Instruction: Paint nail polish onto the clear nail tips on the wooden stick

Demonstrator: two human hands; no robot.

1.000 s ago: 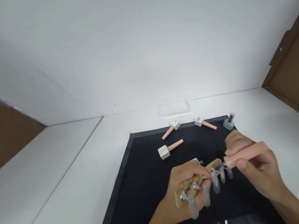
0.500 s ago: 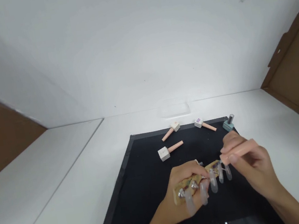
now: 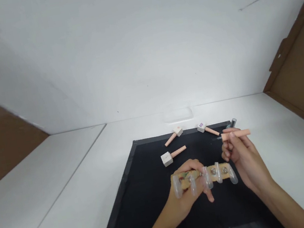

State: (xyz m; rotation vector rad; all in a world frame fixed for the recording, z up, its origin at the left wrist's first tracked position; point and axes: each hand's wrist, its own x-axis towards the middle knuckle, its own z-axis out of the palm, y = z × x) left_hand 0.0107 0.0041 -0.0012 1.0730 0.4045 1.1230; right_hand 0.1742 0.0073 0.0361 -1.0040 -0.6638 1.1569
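My left hand (image 3: pixel 187 193) is closed around a wooden strip (image 3: pixel 218 170) that carries several clear false nail tips (image 3: pixel 219 177) on metal fittings. It holds the strip level above the black mat (image 3: pixel 145 177). My right hand (image 3: pixel 242 155) pinches a peach-handled nail polish brush (image 3: pixel 235 134), lifted clear of the strip with its dark tip pointing left. Behind the brush, a teal polish bottle (image 3: pixel 232 122) shows only in part.
Three capped white polish bottles with peach handles lie on the mat: one (image 3: pixel 172 155) in the middle, two (image 3: pixel 173 135) (image 3: pixel 207 128) near its far edge. The mat sits on a white table (image 3: pixel 51 193). Brown cardboard panels (image 3: pixel 302 69) flank both sides.
My right hand lifted the brush up and away from the nail tips. My left hand turned the strip level, so the tips now face me.
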